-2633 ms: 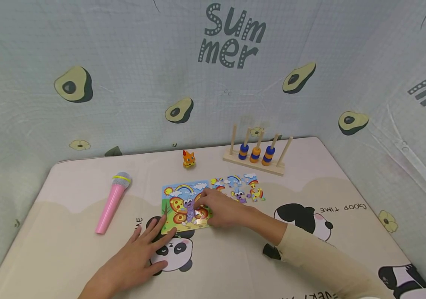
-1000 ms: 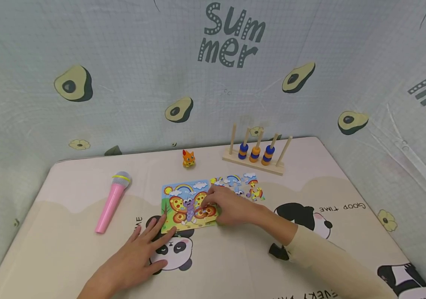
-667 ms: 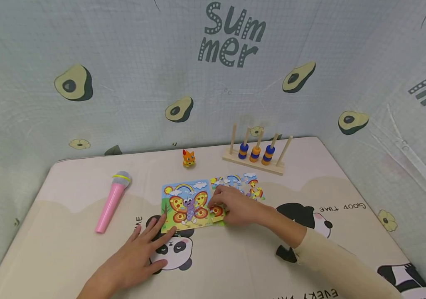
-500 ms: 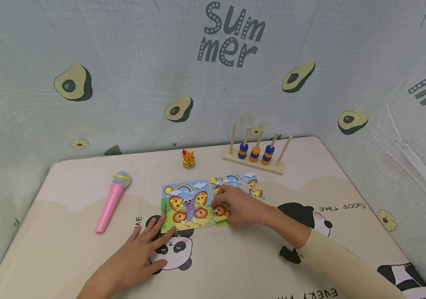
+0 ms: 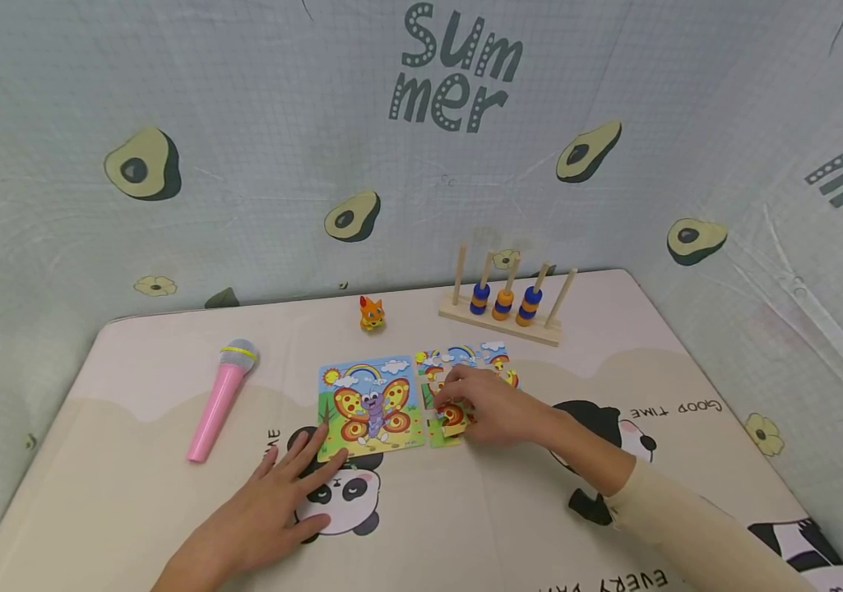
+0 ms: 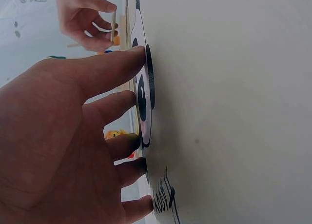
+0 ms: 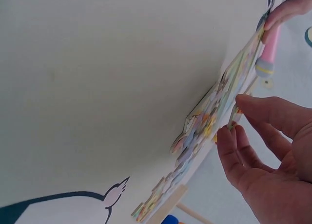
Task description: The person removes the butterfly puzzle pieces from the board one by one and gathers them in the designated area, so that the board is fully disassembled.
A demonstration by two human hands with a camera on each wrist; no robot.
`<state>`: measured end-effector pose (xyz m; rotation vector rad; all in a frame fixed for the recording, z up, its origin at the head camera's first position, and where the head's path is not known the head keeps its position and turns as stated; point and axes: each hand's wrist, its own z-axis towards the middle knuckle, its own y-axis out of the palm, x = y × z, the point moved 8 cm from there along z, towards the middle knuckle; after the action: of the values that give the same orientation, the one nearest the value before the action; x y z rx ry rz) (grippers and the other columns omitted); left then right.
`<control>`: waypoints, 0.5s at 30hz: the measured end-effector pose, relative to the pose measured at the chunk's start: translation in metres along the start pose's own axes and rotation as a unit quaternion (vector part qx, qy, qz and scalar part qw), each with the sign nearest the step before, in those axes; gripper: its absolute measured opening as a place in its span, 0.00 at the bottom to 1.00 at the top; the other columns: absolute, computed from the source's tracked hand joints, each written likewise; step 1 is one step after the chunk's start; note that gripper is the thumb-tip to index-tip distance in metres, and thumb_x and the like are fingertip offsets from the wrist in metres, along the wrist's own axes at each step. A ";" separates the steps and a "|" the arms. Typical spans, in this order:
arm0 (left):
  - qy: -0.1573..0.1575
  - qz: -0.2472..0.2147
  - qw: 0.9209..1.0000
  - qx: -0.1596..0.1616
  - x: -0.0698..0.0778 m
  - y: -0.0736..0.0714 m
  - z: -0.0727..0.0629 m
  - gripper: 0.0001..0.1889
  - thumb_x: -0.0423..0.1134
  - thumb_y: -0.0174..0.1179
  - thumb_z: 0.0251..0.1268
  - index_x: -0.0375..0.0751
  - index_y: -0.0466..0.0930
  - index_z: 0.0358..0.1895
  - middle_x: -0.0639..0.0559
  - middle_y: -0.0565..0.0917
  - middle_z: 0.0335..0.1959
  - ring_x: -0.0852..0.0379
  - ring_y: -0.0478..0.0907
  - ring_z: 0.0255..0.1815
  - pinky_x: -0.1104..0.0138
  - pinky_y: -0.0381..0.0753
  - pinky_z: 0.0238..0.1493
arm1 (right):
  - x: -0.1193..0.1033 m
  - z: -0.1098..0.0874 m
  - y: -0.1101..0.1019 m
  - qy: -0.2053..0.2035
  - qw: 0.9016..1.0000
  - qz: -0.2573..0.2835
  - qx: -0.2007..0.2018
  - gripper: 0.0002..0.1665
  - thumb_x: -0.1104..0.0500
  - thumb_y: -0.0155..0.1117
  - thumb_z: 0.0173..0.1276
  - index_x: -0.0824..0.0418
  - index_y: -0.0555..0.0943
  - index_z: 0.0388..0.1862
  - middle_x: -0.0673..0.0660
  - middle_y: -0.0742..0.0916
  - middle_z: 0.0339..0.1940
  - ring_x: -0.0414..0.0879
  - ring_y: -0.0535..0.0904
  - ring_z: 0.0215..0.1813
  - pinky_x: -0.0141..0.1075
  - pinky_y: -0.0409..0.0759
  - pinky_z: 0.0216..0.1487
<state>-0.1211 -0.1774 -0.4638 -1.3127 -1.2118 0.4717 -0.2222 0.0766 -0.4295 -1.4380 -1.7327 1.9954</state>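
My left hand (image 5: 261,501) lies spread on the cloth, fingertips at the lower left edge of a butterfly picture card (image 5: 372,409). In the left wrist view that hand (image 6: 68,131) shows straight fingers. To the right of the card, my right hand (image 5: 491,403) pinches a jigsaw piece (image 5: 454,418) with a red and orange swirl. The right wrist view shows the thin piece (image 7: 234,115) held above the table between thumb and fingers. Below it lies a green jigsaw piece (image 5: 442,436). More jigsaw pieces (image 5: 463,354) lie just beyond, partly covered by the right hand.
A pink toy microphone (image 5: 223,399) lies on the left. At the back stand a small orange toy figure (image 5: 372,313) and a wooden peg rack (image 5: 498,320) with blue and orange rings. A patterned cloth wall (image 5: 258,148) rises behind the table.
My right hand has carried the jigsaw piece from over the butterfly card rightward to the loose pieces, uncovering the card's right side. The left hand has stayed in place.
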 end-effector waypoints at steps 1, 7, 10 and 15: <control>0.000 0.000 1.000 0.000 0.000 0.000 0.000 0.38 0.54 0.67 0.68 0.57 0.66 0.80 0.46 0.51 0.87 0.34 0.51 0.85 0.30 0.50 0.78 | 0.001 -0.001 -0.001 0.001 1.000 -0.001 0.001 0.29 0.75 0.68 0.55 0.55 0.88 0.54 0.50 0.81 0.53 0.47 0.76 0.46 0.34 0.76 0.43; 0.003 0.003 1.000 0.004 0.001 0.000 0.000 0.38 0.53 0.67 0.68 0.56 0.66 0.80 0.46 0.52 0.87 0.34 0.52 0.85 0.29 0.51 0.78 | 0.010 -0.008 -0.005 0.009 1.000 0.002 0.004 0.30 0.75 0.67 0.53 0.55 0.88 0.55 0.50 0.81 0.53 0.47 0.79 0.50 0.37 0.82 0.50; 0.004 0.003 1.000 0.005 0.001 -0.001 0.000 0.37 0.53 0.67 0.69 0.56 0.66 0.80 0.46 0.51 0.87 0.33 0.52 0.85 0.29 0.50 0.78 | 0.014 -0.012 -0.008 0.013 1.000 0.000 0.008 0.29 0.75 0.68 0.53 0.55 0.88 0.54 0.49 0.81 0.52 0.46 0.79 0.51 0.38 0.82 0.53; 0.003 0.002 1.000 0.002 0.000 0.000 0.000 0.37 0.54 0.67 0.69 0.57 0.66 0.80 0.46 0.52 0.87 0.33 0.52 0.85 0.29 0.50 0.77 | 0.021 -0.017 -0.012 0.016 1.000 -0.003 0.016 0.28 0.75 0.69 0.53 0.55 0.88 0.52 0.49 0.81 0.51 0.46 0.78 0.50 0.37 0.82 0.52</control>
<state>-0.1214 -0.1770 -0.4634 -1.3116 -1.2028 0.4729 -0.2267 0.1062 -0.4297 -1.4446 -1.6830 1.9757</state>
